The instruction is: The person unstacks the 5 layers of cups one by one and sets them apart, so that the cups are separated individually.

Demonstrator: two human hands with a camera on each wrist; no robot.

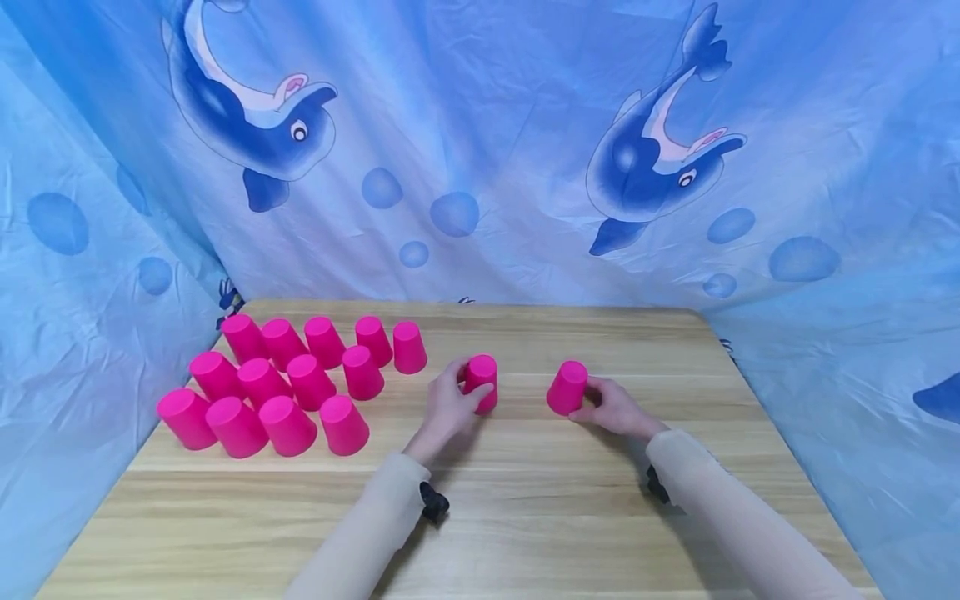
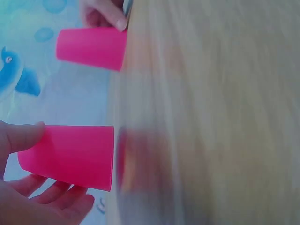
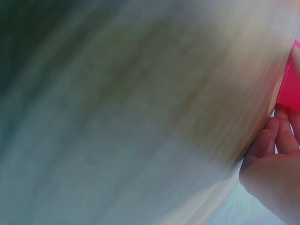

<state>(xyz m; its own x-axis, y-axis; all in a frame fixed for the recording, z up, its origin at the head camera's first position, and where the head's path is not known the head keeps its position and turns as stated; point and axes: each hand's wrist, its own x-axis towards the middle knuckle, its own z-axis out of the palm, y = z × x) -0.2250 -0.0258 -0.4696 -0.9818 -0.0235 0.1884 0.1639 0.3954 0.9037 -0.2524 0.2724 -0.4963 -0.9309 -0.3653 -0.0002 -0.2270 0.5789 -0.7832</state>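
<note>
Near the table's middle my left hand [image 1: 448,408] grips an upside-down pink cup [image 1: 482,375], thumb on one side and fingers on the other. In the left wrist view this cup [image 2: 70,154] has its rim close over the wood, with its reflection beside it. To the right, my right hand [image 1: 615,407] holds a second upside-down pink cup [image 1: 567,387] by its right side, thumb low near the rim. In the right wrist view only part of a pink cup [image 3: 290,89] shows at the edge, next to the curled fingers of my right hand [image 3: 276,164].
Several more upside-down pink cups [image 1: 262,382] stand in rows on the left of the wooden table [image 1: 540,517]. Behind the table hangs a blue curtain [image 1: 510,125] printed with dolphins, and it continues along both sides.
</note>
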